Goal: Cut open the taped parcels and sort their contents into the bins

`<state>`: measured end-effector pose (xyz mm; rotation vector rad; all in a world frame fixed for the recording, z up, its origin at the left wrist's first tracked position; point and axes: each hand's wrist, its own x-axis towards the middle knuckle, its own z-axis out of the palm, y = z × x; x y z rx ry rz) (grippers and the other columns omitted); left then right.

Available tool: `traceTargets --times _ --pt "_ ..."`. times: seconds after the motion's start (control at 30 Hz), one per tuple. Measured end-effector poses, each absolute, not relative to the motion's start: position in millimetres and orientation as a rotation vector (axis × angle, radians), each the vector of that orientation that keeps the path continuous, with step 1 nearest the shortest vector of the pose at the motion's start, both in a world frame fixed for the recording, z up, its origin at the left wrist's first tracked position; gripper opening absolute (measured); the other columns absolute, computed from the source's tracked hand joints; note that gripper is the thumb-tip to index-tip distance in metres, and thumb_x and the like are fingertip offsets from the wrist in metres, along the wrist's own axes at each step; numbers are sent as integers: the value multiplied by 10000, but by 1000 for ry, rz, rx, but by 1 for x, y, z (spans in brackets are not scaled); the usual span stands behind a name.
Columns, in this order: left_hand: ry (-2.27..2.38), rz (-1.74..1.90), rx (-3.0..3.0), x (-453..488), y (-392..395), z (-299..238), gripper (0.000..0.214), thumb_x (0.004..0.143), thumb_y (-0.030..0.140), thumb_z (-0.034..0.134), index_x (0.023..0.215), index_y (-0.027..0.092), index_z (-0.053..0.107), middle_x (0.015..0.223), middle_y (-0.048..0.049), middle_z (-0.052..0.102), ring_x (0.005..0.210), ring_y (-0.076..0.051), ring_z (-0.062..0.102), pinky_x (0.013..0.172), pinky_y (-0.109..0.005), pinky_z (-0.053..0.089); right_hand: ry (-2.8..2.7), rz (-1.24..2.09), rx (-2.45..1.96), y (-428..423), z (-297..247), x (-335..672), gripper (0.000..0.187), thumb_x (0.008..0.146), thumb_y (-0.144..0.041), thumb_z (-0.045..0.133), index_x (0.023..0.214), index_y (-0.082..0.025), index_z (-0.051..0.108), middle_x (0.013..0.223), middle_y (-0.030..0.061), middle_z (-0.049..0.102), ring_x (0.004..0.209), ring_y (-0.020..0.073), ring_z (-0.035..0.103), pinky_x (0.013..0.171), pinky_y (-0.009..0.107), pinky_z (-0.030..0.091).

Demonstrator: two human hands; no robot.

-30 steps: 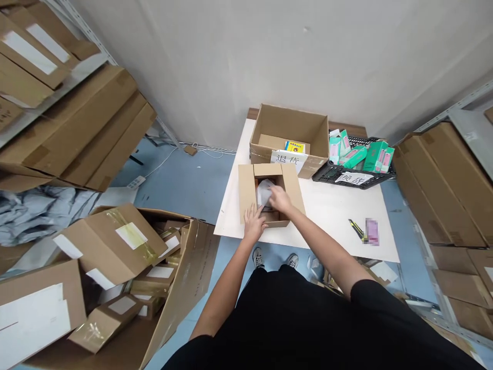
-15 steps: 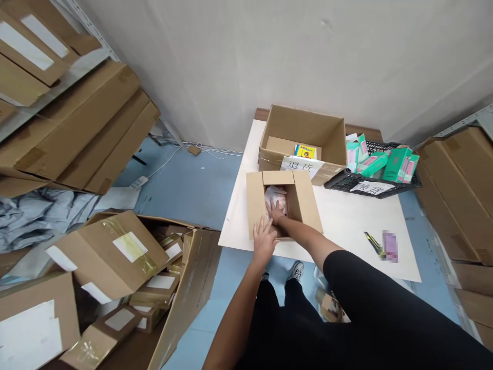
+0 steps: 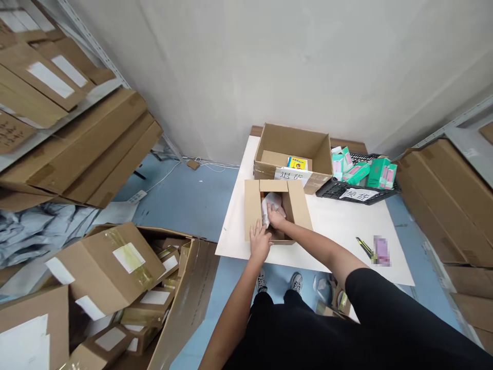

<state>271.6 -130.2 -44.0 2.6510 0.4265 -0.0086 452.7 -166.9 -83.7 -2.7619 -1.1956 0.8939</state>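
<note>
An open cardboard box (image 3: 301, 205) stands on the white table with its flaps folded outward. Inside it lies a packet in whitish, see-through wrapping (image 3: 272, 200); its contents are hard to make out. My right hand (image 3: 276, 217) reaches into the box, its fingers closed on the packet, which sits tilted. With fingers spread, my left hand (image 3: 259, 242) rests on the box's left flap at the near corner. The lower part of the packet is partly hidden by my right hand.
Behind stands a larger carton (image 3: 316, 144) holding a yellow booklet (image 3: 297, 163). Beside it, a black crate (image 3: 327, 191) holds green-and-pink boxes. A utility knife (image 3: 365, 248) lies right on the table (image 3: 331, 226). Parcels fill a big carton (image 3: 196, 277) at left.
My right hand has gone from lying spread over the packet to gripping it, and the packet has tilted. My left hand has shifted slightly along the flap. The view has moved a little.
</note>
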Motion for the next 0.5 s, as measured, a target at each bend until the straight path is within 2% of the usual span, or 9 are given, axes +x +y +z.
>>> traceTargets --times 0.1,0.2,0.37,0.5 --pt "463 -47 2656 280 -127 -42 138 808 251 886 878 244 768 1588 -126 586 1645 -391 236 1312 -678 166 -1296 700 -2723 -179 -36 462 1103 900 -122 651 1739 -80 -65 1740 340 167 1564 428 401 1256 529 355" --pt "472 -83 2666 286 -118 -39 132 804 243 891 887 235 789 1578 -142 594 1637 -405 255 1317 -654 159 -1395 469 -2652 -198 12 468 1084 889 -66 600 1742 -102 -67 1753 298 198 1588 376 374 1261 493 367" --pt "520 -49 2729 276 -88 -36 78 847 285 852 883 233 807 1529 -137 641 1606 -435 315 1292 -622 241 -1350 140 -2635 -261 72 485 1026 919 -53 530 1755 -179 -51 1786 222 169 1587 376 368 1234 534 410" --pt "508 -10 2844 262 -59 -27 80 856 308 840 885 241 807 1476 -123 680 1580 -441 355 1265 -598 299 -1116 120 -2783 -326 78 506 991 960 -90 495 1754 -238 -80 1810 163 88 1595 409 336 1188 584 449"
